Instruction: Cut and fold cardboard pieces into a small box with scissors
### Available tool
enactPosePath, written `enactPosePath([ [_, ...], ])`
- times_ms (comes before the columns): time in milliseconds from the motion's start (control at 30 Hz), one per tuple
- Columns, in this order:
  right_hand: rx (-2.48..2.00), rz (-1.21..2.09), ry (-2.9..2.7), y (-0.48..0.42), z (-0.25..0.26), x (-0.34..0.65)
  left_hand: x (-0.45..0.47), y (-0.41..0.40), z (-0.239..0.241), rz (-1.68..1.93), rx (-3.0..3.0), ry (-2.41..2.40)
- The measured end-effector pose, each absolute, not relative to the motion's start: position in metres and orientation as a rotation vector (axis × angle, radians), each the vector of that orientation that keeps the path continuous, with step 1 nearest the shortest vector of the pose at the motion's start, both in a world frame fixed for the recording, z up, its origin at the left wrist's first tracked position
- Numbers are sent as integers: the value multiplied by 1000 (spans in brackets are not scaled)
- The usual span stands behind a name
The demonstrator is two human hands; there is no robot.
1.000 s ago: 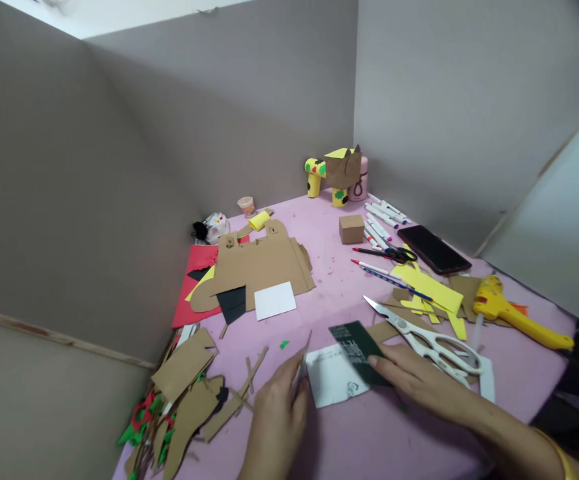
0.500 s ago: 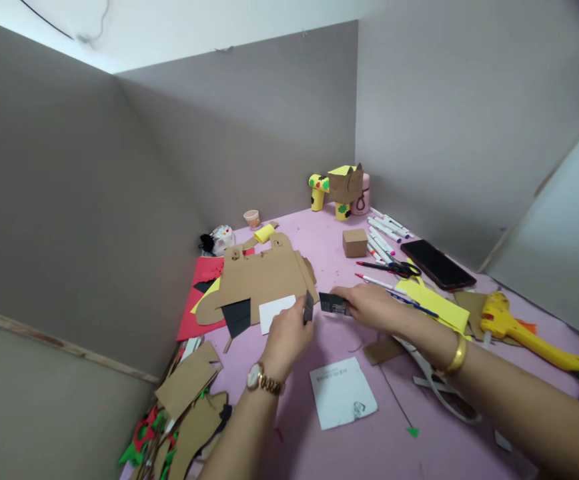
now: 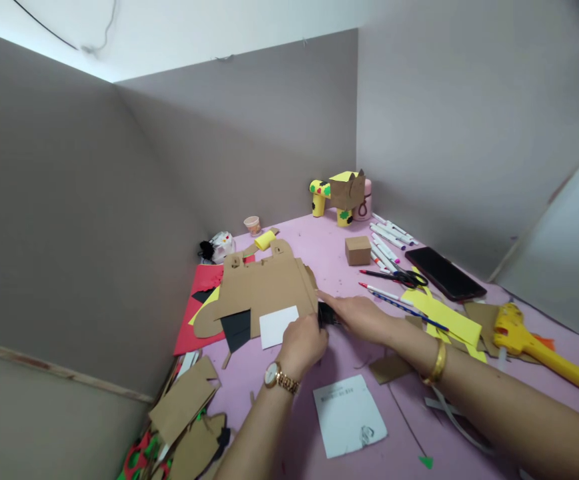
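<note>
My left hand (image 3: pixel 305 343), with a watch on the wrist, is closed at the near right corner of the flat cardboard cutout (image 3: pixel 269 287). My right hand (image 3: pixel 364 317), wearing a gold bangle, grips a black paper piece (image 3: pixel 327 313). The two hands meet at this piece, and my left fingers hide the small black piece they were holding. A white paper (image 3: pixel 277 328) and a dark paper piece (image 3: pixel 236 330) lie on the cutout's near edge. Closer to me is a white sheet (image 3: pixel 349 415) with a small sketch.
At right lie scissors (image 3: pixel 404 277), several markers (image 3: pixel 387 250), a phone (image 3: pixel 444 272), yellow paper (image 3: pixel 447 323) and a yellow glue gun (image 3: pixel 524 340). A yellow cardboard figure (image 3: pixel 347 193) and a small box (image 3: pixel 358 251) stand behind. Cardboard scraps (image 3: pixel 184 400) pile at left. Grey partitions (image 3: pixel 249 147) enclose the table.
My hands have come together, closing the gap between the two black pieces. The piece in my left hand has gone out of sight. The view has shifted slightly.
</note>
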State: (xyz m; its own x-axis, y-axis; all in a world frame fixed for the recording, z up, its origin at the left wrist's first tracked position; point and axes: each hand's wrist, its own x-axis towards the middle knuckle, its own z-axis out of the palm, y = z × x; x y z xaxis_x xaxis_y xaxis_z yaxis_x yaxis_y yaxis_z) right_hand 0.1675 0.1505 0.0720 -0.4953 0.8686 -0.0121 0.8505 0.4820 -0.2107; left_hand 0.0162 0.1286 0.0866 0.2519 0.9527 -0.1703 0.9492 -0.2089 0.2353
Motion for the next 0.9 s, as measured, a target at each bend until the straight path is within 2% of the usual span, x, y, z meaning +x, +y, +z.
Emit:
enactPosePath([
  [333,-1412,327,-2604,161,71,159,17,127,83,208,2089,1741],
  [633,-1258,357,-2656,172,72,156,7,133,67,775,1808,1371],
  [900,-1263,347,-2574,170,68,156,13,136,40,1096,1480,1147],
])
